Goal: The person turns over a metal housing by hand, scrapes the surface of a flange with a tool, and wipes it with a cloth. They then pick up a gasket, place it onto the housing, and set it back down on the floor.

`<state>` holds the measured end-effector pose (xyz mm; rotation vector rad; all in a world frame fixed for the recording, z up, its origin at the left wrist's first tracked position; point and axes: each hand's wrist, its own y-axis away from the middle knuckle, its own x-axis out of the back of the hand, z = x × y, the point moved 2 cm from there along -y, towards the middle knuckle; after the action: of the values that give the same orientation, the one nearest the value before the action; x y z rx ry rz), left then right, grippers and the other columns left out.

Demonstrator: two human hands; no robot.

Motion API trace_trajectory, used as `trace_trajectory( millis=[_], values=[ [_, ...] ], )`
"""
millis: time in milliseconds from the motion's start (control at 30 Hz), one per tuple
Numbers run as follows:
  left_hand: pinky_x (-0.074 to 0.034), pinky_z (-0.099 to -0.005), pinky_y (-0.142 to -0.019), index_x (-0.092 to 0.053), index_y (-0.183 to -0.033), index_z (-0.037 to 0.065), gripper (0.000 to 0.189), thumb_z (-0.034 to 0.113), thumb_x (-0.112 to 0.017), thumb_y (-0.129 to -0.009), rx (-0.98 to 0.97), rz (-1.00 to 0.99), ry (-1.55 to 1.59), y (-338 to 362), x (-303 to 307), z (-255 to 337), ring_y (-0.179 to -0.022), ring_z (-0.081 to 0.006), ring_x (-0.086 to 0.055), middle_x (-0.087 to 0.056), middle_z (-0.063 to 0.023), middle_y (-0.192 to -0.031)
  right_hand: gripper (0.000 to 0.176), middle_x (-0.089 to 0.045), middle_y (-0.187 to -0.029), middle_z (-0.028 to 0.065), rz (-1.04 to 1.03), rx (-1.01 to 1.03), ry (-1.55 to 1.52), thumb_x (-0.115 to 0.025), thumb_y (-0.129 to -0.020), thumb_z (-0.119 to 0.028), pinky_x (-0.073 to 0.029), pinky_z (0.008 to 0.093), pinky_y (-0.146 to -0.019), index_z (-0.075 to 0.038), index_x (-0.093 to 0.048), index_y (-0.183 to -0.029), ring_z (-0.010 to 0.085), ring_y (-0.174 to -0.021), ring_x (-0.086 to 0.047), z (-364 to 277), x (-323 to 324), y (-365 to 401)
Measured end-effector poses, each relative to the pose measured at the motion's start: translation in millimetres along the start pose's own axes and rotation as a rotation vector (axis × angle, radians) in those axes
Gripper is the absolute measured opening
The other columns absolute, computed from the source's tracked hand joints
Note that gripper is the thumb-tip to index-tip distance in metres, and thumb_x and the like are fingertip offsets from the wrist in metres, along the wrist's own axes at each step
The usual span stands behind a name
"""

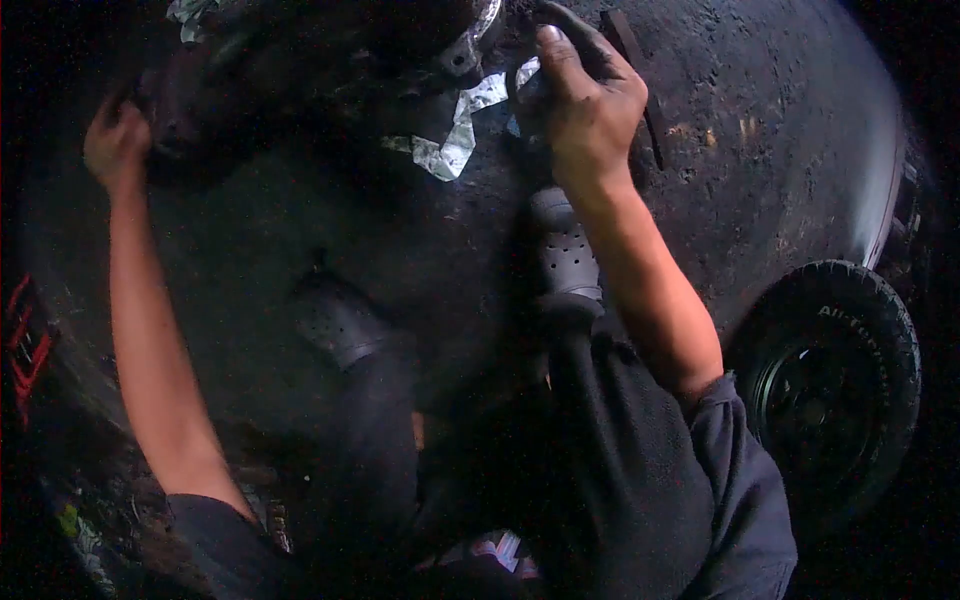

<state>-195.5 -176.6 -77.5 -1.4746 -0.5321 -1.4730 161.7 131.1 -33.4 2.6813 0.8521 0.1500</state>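
At the upper left, my left hand [118, 145] has its fingers curled against the edge of a large dark part [170, 110], most of which is lost in shadow. My right hand [595, 105] is raised at the top right of centre, its fingers and thumb bent toward each other. Whatever lies in that grip is too dark to make out. Between the hands, a metal lug with a hole [461, 60] juts from the dark part. A crumpled silvery strip [450, 150] lies on the dark floor just below the lug.
A tyre on its wheel [830, 370] stands at the right. A flat dark bar [635, 85] lies beside my right hand. My clog-covered feet, one in a grey clog [570, 255], rest on the stained floor. Something red [30, 345] is at the far left edge.
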Motion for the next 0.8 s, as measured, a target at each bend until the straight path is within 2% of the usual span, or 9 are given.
trace_trajectory(
  millis=[200, 267, 367, 467, 500, 533, 567, 700, 800],
  values=[
    [-0.047, -0.0334, -0.079, -0.066, -0.107, 0.014, 0.040, 0.033, -0.066, -0.071, 0.181, -0.020, 0.259, 6.0, -0.5, -8.4, -0.087, -0.0271, -0.063, -0.066, -0.0141, -0.097, 0.012, -0.057, -0.075, -0.0020, 0.013, 0.059, -0.166, -0.060, -0.083, -0.008, -0.039, 0.0213, -0.054, 0.003, -0.062, -0.088, 0.0073, -0.063, -0.049, 6.6, -19.3, 3.9],
    [-0.048, -0.0343, -0.077, -0.066, -0.106, 0.012, 0.044, 0.039, -0.066, -0.071, 0.011, 0.024, 0.040, 5.9, -2.5, -15.3, -0.086, -0.0288, -0.063, -0.065, -0.0151, -0.096, 0.022, -0.061, -0.078, 0.0018, -0.044, 0.004, -0.078, -0.061, -0.085, -0.014, -0.045, 0.0200, -0.058, 0.000, -0.062, -0.102, 0.0083, -0.066, -0.056, 16.5, -2.6, 2.0],
    [-0.047, -0.0344, -0.081, -0.062, -0.110, 0.007, 0.046, 0.037, -0.064, -0.076, -0.149, -0.033, -0.294, 6.0, 8.3, 3.2, -0.093, -0.0272, -0.062, -0.065, -0.0155, -0.099, 0.025, -0.064, -0.090, 0.0053, -0.044, 0.141, 0.011, -0.061, -0.086, -0.015, -0.047, 0.0217, -0.059, 0.001, -0.061, -0.105, 0.0104, -0.071, -0.058, 16.2, 12.2, -4.6],
    [-0.046, -0.0357, -0.084, -0.061, -0.112, 0.004, 0.050, 0.040, -0.063, -0.077, -0.026, -0.050, -0.055, 6.3, 9.9, 7.3, -0.094, -0.0299, -0.061, -0.064, -0.0166, -0.102, 0.024, -0.064, -0.089, 0.0055, -0.097, 0.155, 0.057, -0.060, -0.087, -0.015, -0.048, 0.0233, -0.062, 0.002, -0.062, -0.104, 0.0115, -0.073, -0.059, 11.4, 19.7, -8.2],
    [-0.046, -0.0357, -0.084, -0.061, -0.112, 0.004, 0.050, 0.040, -0.063, -0.077, -0.017, -0.047, -0.056, 8.4, 9.5, 9.6, -0.094, -0.0299, -0.061, -0.064, -0.0166, -0.102, 0.024, -0.064, -0.089, 0.0056, -0.141, 0.223, 0.077, -0.060, -0.087, -0.015, -0.049, 0.0236, -0.063, 0.002, -0.061, -0.104, 0.0121, -0.073, -0.060, 8.8, 20.0, -7.3],
    [-0.046, -0.0381, -0.082, -0.062, -0.110, 0.011, 0.047, 0.043, -0.061, -0.075, 0.049, -0.041, 0.032, 10.7, 10.0, 12.4, -0.091, -0.0314, -0.061, -0.064, -0.0152, -0.101, 0.024, -0.064, -0.088, 0.0057, -0.184, 0.291, 0.096, -0.059, -0.087, -0.015, -0.049, 0.0238, -0.064, 0.002, -0.061, -0.105, 0.0127, -0.073, -0.060, 3.5, 16.7, -6.7],
    [-0.046, -0.0406, -0.079, -0.063, -0.109, 0.019, 0.045, 0.046, -0.059, -0.074, 0.114, -0.036, 0.121, 12.2, 9.7, 13.6, -0.089, -0.0330, -0.060, -0.063, -0.0137, -0.100, 0.017, -0.066, -0.079, 0.0038, -0.178, 0.316, 0.037, -0.062, -0.079, -0.006, -0.048, 0.0226, -0.063, 0.004, -0.064, -0.093, 0.0114, -0.067, -0.060, 1.3, 12.5, -8.2],
    [-0.046, -0.0367, -0.085, -0.061, -0.114, 0.009, 0.048, 0.041, -0.063, -0.078, 0.088, -0.090, -0.038, 7.9, 2.7, 2.7, -0.096, -0.0309, -0.061, -0.064, -0.0164, -0.104, 0.022, -0.068, -0.083, 0.0074, -0.297, 0.568, 0.496, -0.068, -0.070, 0.001, -0.050, 0.0248, -0.070, 0.001, -0.065, -0.092, 0.0116, -0.075, -0.064, -2.4, 7.7, -2.6],
    [-0.046, -0.0362, -0.084, -0.061, -0.113, 0.011, 0.046, 0.040, -0.064, -0.078, -0.094, 0.087, -0.019, 5.0, -7.4, -23.5, -0.094, -0.0313, -0.061, -0.064, -0.0155, -0.103, 0.021, -0.068, -0.080, 0.0086, -0.338, 0.755, 0.567, -0.069, -0.068, 0.002, -0.050, 0.0248, -0.068, 0.001, -0.065, -0.088, 0.0144, -0.072, -0.065, 2.3, 0.8, -9.2]
  ],
)
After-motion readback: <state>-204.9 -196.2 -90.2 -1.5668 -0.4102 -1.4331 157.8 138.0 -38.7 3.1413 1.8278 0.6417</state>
